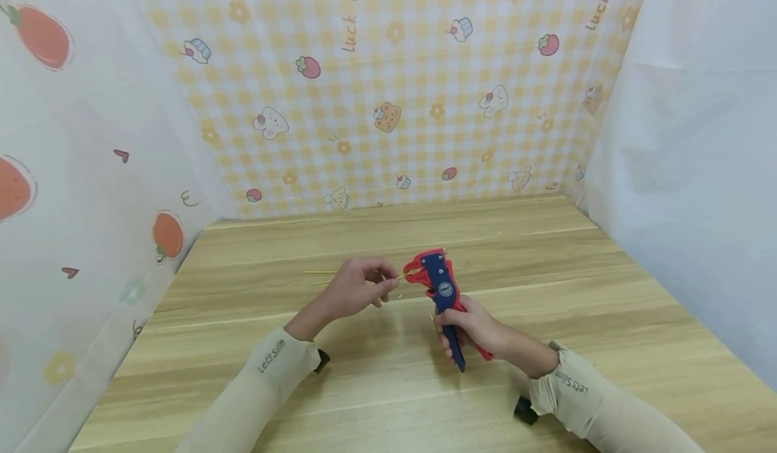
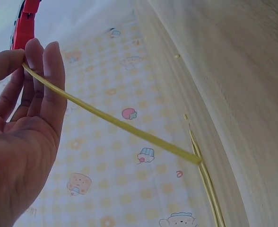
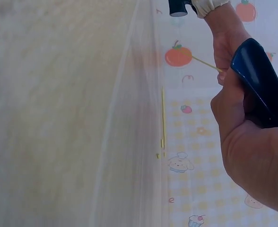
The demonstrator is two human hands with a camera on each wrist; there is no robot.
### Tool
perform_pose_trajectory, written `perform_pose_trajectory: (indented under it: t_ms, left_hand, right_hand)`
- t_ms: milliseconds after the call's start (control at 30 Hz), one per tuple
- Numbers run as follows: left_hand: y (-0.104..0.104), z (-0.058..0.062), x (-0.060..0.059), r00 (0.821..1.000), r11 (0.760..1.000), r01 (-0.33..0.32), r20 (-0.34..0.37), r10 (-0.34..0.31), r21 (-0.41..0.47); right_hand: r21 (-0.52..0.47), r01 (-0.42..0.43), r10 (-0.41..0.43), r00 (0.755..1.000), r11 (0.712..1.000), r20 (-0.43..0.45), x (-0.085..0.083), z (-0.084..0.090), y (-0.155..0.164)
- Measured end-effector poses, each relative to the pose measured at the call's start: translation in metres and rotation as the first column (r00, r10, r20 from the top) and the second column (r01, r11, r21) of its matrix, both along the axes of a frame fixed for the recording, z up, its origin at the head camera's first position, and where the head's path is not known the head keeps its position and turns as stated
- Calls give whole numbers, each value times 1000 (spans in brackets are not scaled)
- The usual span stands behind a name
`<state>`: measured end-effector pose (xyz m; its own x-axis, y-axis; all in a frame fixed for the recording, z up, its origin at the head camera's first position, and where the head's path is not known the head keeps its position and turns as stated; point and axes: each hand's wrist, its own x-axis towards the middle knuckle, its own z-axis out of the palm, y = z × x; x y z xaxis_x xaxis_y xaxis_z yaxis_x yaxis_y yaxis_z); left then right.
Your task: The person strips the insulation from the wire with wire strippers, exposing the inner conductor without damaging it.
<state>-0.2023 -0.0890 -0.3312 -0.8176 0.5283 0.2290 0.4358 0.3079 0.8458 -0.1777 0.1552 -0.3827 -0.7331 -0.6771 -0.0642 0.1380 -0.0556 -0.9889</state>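
Observation:
A yellow wire (image 2: 113, 120) is pinched between the thumb and fingertips of my left hand (image 1: 357, 286). Its far end reaches the mouth of a red and blue wire stripper (image 1: 445, 289); whether the jaws bite on it I cannot tell. My right hand (image 1: 477, 328) grips the stripper's handles, holding the tool upright with its head turned left toward the wire. In the right wrist view the blue handle (image 3: 259, 80) shows within my curled hand. The wire's other end points free past the left palm in the left wrist view.
More yellow wires (image 2: 210, 194) lie on the wooden table (image 1: 376, 399), left of and behind the left hand. Small yellow scraps (image 2: 186, 117) are scattered nearby. A yellow checked cloth (image 1: 364, 102) hangs behind the table, with pale sheets (image 1: 698, 170) at the sides.

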Motion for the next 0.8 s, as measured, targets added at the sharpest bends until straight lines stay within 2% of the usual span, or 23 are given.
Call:
perform_pose_trajectory:
  t_ms: [567,800]
  left_hand:
    - [1,-1,0,999,999,30,-17,-29,23]
    - [1,-2,0,999,999,40,-36,-39,26]
  right_hand:
    - [72,52,-45,995,996,-89,1,-1,-1]
    - [71,57,-51,995,996,-80,3,-1,-3]
